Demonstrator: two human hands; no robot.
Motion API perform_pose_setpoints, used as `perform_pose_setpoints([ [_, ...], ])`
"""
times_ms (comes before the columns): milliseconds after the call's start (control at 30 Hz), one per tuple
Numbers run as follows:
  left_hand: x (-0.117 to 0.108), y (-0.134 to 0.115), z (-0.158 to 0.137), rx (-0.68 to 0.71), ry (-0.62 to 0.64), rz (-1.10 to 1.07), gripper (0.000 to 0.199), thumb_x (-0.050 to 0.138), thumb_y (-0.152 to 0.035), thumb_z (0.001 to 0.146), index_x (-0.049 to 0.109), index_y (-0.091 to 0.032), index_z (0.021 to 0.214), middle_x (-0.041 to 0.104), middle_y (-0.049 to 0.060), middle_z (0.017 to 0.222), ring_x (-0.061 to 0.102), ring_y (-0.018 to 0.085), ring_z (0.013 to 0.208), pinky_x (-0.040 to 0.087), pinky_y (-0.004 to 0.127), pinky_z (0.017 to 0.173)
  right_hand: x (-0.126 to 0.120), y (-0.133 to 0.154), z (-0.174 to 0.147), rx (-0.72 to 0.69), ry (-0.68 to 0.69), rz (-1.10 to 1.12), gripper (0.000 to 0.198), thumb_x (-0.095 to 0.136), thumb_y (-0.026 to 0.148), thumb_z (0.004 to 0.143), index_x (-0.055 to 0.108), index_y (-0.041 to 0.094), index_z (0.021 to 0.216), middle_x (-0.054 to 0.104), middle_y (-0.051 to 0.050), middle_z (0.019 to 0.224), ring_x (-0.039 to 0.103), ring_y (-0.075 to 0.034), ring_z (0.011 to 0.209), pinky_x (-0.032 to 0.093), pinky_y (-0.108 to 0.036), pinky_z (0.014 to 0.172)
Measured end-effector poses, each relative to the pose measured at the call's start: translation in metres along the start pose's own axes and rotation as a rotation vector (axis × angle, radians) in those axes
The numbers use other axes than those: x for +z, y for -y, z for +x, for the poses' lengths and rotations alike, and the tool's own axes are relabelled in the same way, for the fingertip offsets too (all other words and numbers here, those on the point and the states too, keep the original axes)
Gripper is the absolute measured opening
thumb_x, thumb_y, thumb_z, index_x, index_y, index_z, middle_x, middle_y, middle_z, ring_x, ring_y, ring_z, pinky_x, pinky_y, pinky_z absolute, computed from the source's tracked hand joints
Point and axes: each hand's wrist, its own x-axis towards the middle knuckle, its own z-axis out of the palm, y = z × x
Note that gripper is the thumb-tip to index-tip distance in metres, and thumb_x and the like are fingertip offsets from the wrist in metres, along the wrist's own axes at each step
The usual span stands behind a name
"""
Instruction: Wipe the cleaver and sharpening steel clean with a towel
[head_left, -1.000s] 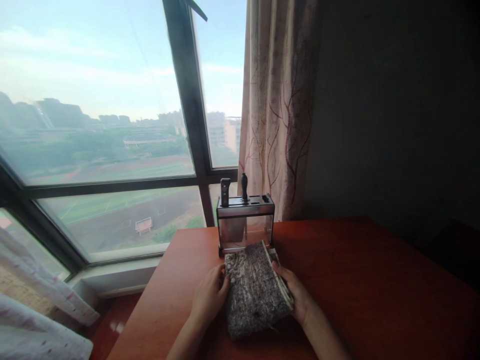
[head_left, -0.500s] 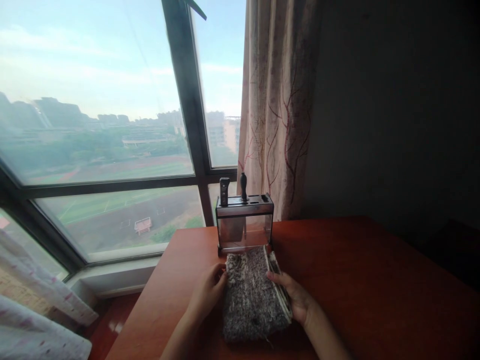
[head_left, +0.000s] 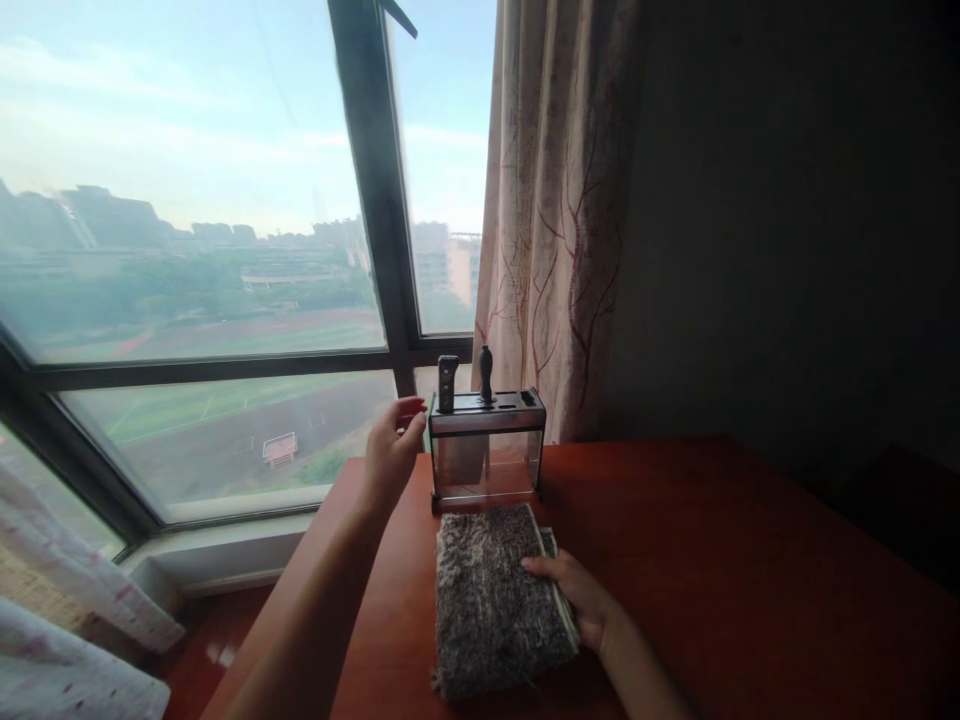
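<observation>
If I bump the clear-sided knife holder (head_left: 487, 424) with my left hand (head_left: 395, 442), I think it could skid or tip, since it looks tall and narrow and I see nothing bracing it. My left fingers are loosely curled, thumb a little apart, with nothing visible in them; they sit just beside the holder's upper left corner, and I can't tell whether they touch it. A careless grab at the wide black knife handle (head_left: 448, 383) might lift the broad dark blade (head_left: 461, 462) showing through the panel, and that would be the real danger to skin.

My right hand (head_left: 589, 605) pinches the right edge of the shaggy grey folded cloth (head_left: 499, 600), thumb on top, the other fingers mostly hidden. With only that one side gripped, the folds could slump open, and the loose pile might snag on the holder's foot.

The cloth lies right in front of the holder over the table (head_left: 712, 560), blocking its near side; whether the two touch is unclear. A rounded black handle (head_left: 486, 375) stands up beside the knife's, crowding that end. Behind, the window frame (head_left: 375, 190) and the branch-patterned curtain (head_left: 555, 200) limit the room at the back.
</observation>
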Motion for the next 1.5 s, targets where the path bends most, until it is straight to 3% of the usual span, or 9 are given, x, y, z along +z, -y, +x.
perform_pose_setpoints([
  [133, 0.015, -0.017, 0.036, 0.159, -0.03, 0.109, 0.042, 0.057, -0.033, 0.08, 0.054, -0.018, 0.119, 0.064, 0.012, 0.111, 0.065, 0.023, 0.092, 0.053, 0.036, 0.075, 0.0, -0.001, 0.0, -0.004, 0.023, 0.0, 0.041, 0.079, 0.025, 0.058, 0.061, 0.012, 0.092, 0.072, -0.008, 0.072, 0.07, -0.025, 0.07, 0.054, -0.035, 0.069],
  [267, 0.024, -0.018, 0.054, 0.274, 0.071, 0.303, 0.054, 0.057, -0.03, 0.081, 0.042, -0.02, 0.133, 0.066, 0.012, 0.106, 0.065, 0.023, 0.091, 0.052, 0.037, 0.076, 0.001, 0.0, -0.002, -0.002, 0.014, 0.002, 0.039, 0.08, 0.026, 0.058, 0.06, 0.014, 0.089, 0.071, -0.007, 0.071, 0.07, -0.025, 0.07, 0.054, -0.036, 0.07],
  [433, 0.022, -0.012, 0.062, 0.334, 0.188, 0.496, 0.047, 0.051, -0.031, 0.086, 0.046, -0.018, 0.131, 0.071, 0.009, 0.089, 0.068, 0.024, 0.079, 0.049, 0.033, 0.07, 0.002, 0.0, -0.002, -0.003, 0.019, -0.006, 0.039, 0.079, 0.027, 0.059, 0.061, 0.013, 0.091, 0.071, -0.008, 0.072, 0.07, -0.025, 0.069, 0.054, -0.036, 0.068],
  [733, 0.021, -0.022, 0.061, 0.354, 0.204, 0.694, 0.047, 0.048, -0.028, 0.087, 0.042, -0.015, 0.132, 0.073, 0.012, 0.092, 0.069, 0.03, 0.08, 0.047, 0.035, 0.066, -0.003, -0.004, 0.003, -0.014, 0.044, -0.01, 0.037, 0.077, 0.026, 0.063, 0.061, 0.012, 0.093, 0.071, -0.008, 0.073, 0.07, -0.024, 0.067, 0.054, -0.033, 0.065],
  [967, 0.022, -0.024, 0.061, 0.353, 0.193, 0.758, 0.049, 0.048, -0.028, 0.087, 0.041, -0.014, 0.133, 0.073, 0.013, 0.092, 0.069, 0.031, 0.079, 0.048, 0.036, 0.066, -0.005, -0.006, 0.006, -0.021, 0.052, -0.011, 0.04, 0.078, 0.027, 0.062, 0.059, 0.013, 0.095, 0.071, -0.008, 0.075, 0.07, -0.024, 0.07, 0.054, -0.035, 0.068],
  [1233, 0.022, -0.021, 0.063, 0.354, 0.2, 0.584, 0.045, 0.052, -0.03, 0.082, 0.046, -0.017, 0.125, 0.071, 0.01, 0.093, 0.069, 0.022, 0.074, 0.05, 0.029, 0.063, 0.004, 0.0, -0.002, -0.035, 0.081, -0.026, 0.039, 0.08, 0.027, 0.061, 0.061, 0.012, 0.092, 0.072, -0.008, 0.074, 0.07, -0.024, 0.07, 0.053, -0.035, 0.071],
  [1500, 0.022, -0.022, 0.068, 0.314, 0.221, 0.607, 0.05, 0.056, -0.029, 0.078, 0.047, -0.015, 0.125, 0.071, 0.01, 0.085, 0.069, 0.023, 0.067, 0.049, 0.029, 0.059, 0.0, -0.002, 0.002, -0.034, 0.073, -0.015, 0.041, 0.079, 0.027, 0.061, 0.061, 0.012, 0.095, 0.072, -0.008, 0.076, 0.07, -0.024, 0.073, 0.052, -0.036, 0.074],
])
